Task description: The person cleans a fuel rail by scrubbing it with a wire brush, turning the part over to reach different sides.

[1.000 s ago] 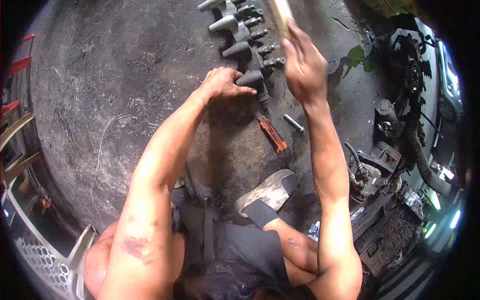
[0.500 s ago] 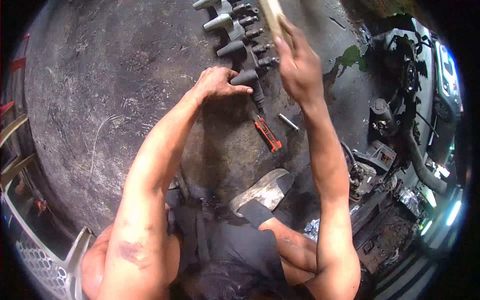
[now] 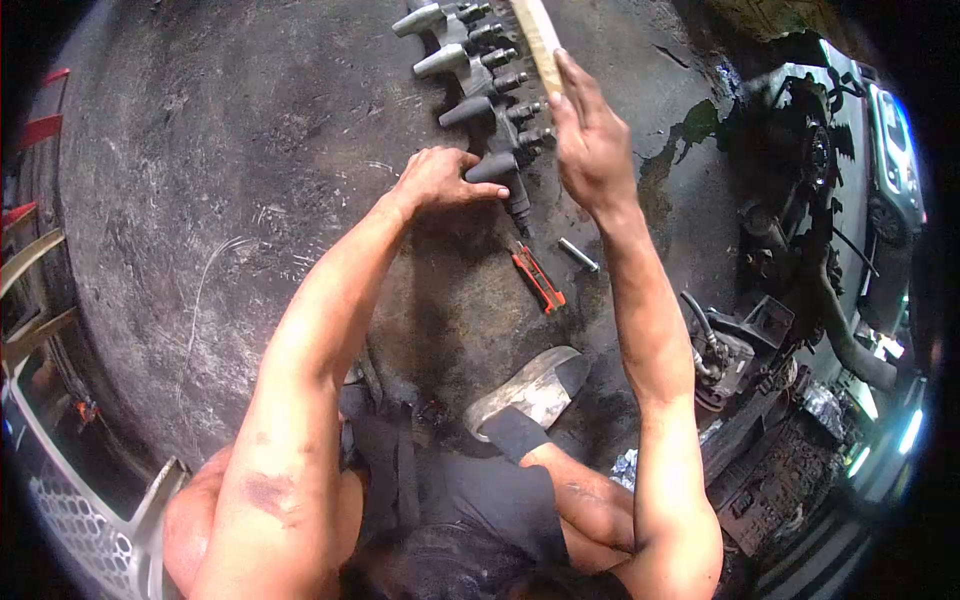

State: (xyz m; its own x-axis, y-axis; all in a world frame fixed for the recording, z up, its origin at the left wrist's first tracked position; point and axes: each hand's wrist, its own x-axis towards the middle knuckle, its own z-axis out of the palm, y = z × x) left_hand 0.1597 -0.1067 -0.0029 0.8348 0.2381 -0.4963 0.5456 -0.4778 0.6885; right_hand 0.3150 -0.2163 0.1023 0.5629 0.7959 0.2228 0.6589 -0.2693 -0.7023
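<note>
A grey metal engine part (image 3: 478, 112), with a row of blunt tubes on one side and several dark injector-like nozzles on the other, lies on the floor. My left hand (image 3: 445, 180) grips its near end, thumb stretched along the nearest tube. In my right hand (image 3: 592, 150) is a pale wooden stick (image 3: 540, 40), held above the nozzle side; its far end runs out of view at the top. An orange box cutter (image 3: 538, 279) lies below the part's near end. Beside it rests a short silver metal pin (image 3: 579, 255).
A sandal (image 3: 528, 390) is on my foot near the box cutter. Dark engine parts (image 3: 728, 355) lie on the right, with a vehicle (image 3: 895, 160) beyond. A pale perforated panel (image 3: 85, 530) stands at the lower left. The floor (image 3: 250, 180) is stained.
My right hand and the wooden stick have shifted slightly up and left. My left hand keeps its hold on the engine part. The view has moved a little.
</note>
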